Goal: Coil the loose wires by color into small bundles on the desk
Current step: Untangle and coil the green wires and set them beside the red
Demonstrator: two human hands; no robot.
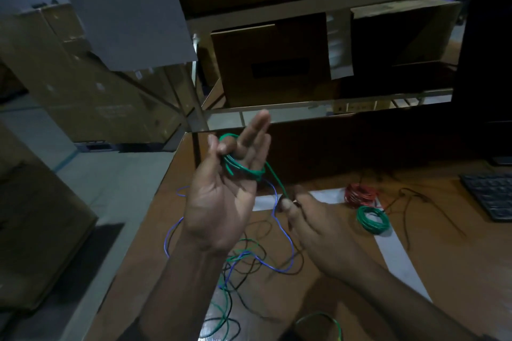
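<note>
My left hand (221,196) is raised palm up over the desk, with a green wire (245,170) looped around its fingers. A strand of that wire runs down to my right hand (313,219), which pinches it between thumb and fingers. On the brown desk (457,263) lie a finished green coil (372,219) and a red coil (358,194) to the right. Loose blue wire (279,230), black wire (249,271) and more green wire (221,310) lie tangled below my hands.
A dark keyboard (490,194) sits at the desk's right edge. White tape strips (393,252) cross the desk. Black wires (407,202) trail near the coils. Metal shelving with cardboard boxes (271,63) stands behind the desk; more boxes (91,97) stand on the floor at left.
</note>
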